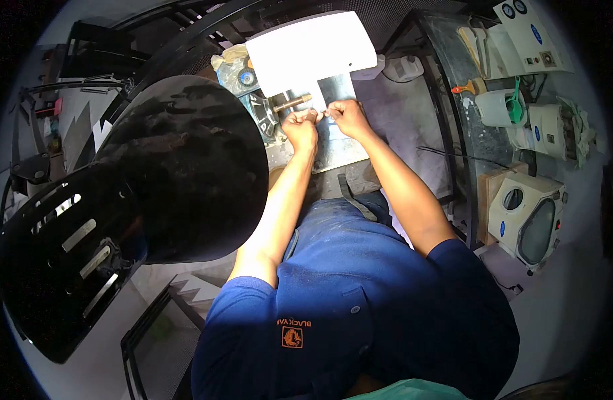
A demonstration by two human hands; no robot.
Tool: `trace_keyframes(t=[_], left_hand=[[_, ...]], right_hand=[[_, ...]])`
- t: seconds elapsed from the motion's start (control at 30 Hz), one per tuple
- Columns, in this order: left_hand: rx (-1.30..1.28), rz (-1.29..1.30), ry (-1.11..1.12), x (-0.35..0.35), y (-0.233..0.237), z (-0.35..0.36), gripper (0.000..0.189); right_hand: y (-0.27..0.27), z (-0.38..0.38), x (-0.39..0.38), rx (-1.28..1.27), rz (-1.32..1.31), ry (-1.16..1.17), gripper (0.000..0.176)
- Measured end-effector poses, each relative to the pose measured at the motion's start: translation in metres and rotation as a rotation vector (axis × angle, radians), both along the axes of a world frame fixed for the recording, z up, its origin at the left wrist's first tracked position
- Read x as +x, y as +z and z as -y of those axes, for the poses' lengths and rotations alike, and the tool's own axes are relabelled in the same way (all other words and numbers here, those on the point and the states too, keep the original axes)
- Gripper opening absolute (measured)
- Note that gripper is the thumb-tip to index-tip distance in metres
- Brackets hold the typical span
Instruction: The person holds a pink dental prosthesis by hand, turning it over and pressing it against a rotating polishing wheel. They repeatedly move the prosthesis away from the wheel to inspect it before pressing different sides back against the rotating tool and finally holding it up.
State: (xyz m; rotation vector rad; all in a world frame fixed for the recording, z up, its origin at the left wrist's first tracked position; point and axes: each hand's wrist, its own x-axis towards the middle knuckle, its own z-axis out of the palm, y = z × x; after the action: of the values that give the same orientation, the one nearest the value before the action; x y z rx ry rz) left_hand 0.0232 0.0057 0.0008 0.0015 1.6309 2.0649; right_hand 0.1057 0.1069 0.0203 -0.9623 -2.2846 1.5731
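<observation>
My left hand and my right hand are close together in front of a brightly lit white hood. The fingers of both are closed in a pinch. Between the fingertips is a tiny pale piece, too small to name. Just above my left hand, a brown rod with a pale tip points right from a metal machine part. Under my hands lies a light, shiny work surface.
A large black lamp shade fills the left side. On the right-hand bench are a clear container with a green scoop and a brush. A boxy white machine with a window sits lower right.
</observation>
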Motion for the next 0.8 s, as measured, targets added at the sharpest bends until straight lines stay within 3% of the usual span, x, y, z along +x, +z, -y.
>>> trace_keyframes(t=[0.2, 0.33, 0.5, 0.6, 0.67, 0.8], left_hand=[[-0.035, -0.167, -0.078, 0.008, 0.009, 0.015, 0.006], [-0.042, -0.323, -0.088, 0.012, 0.002, 0.018, 0.005], [-0.02, -0.247, -0.069, 0.011, 0.001, 0.015, 0.004], [0.009, -0.149, -0.044, 0.004, 0.001, 0.012, 0.004], [0.061, -0.093, 0.006, 0.003, -0.003, 0.011, 0.004], [0.016, -0.071, -0.027, 0.002, 0.0, 0.006, 0.006]], right_hand=[[0.013, 0.006, 0.007, 0.069, 0.0, 0.061, 0.011], [-0.002, 0.012, 0.01, 0.075, -0.169, -0.026, 0.014], [-0.008, 0.01, 0.01, 0.186, -0.237, -0.036, 0.013], [-0.006, 0.006, 0.005, 0.152, -0.139, 0.005, 0.01], [0.003, 0.005, 0.002, 0.153, 0.068, 0.043, 0.009], [-0.004, 0.005, 0.002, 0.073, -0.108, -0.048, 0.009]])
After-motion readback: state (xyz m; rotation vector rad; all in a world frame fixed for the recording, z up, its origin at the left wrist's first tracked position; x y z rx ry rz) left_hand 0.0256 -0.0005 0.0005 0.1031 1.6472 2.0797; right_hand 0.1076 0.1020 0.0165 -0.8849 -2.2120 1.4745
